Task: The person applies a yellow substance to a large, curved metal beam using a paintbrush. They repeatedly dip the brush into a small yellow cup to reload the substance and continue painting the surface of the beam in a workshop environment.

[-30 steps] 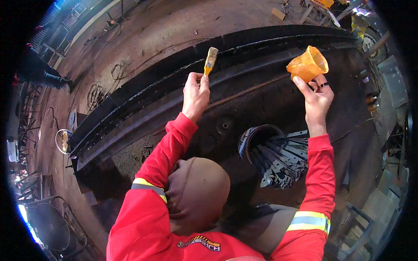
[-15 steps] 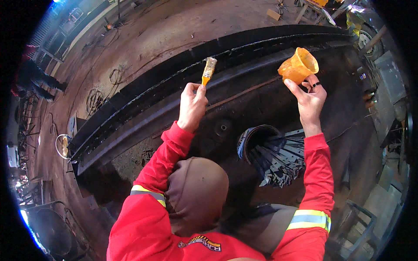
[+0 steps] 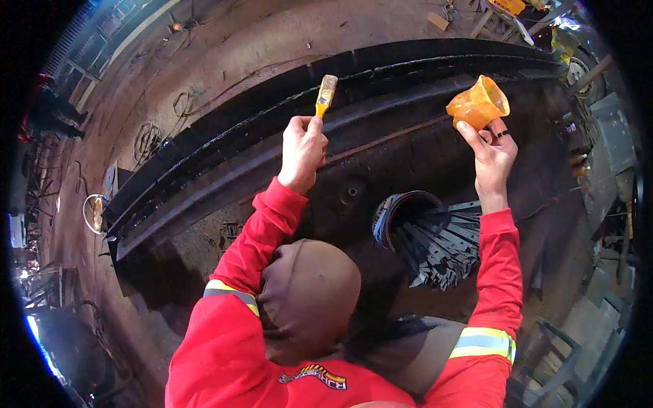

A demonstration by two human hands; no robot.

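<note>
My left hand (image 3: 304, 151) is closed round the handle of a paintbrush (image 3: 326, 94) with a yellow handle, its pale bristles pointing up and away from me. My right hand (image 3: 491, 158) grips an orange, translucent-looking cup (image 3: 480, 105) from below, thumb on the near side; its mouth tilts toward the right. Whatever is inside the cup cannot be made out. Brush and cup are held apart, in front of a long dark curved steel beam (image 3: 224, 166). The bristles show against the beam, and I cannot tell whether they touch it.
A tipped bucket (image 3: 385, 219) spills many flat metal strips (image 3: 442, 251) between my arms. Coiled cable (image 3: 147, 141) lies on the floor beyond the beam. Another person (image 3: 58, 112) stands at the far left. A wheel (image 3: 579, 73) is at the far right, and my bent knee (image 3: 313, 292) is close below.
The view has shifted slightly. The cup and my right hand have moved a little to the right, and the brush sits slightly higher in the picture. Both grips are the same.
</note>
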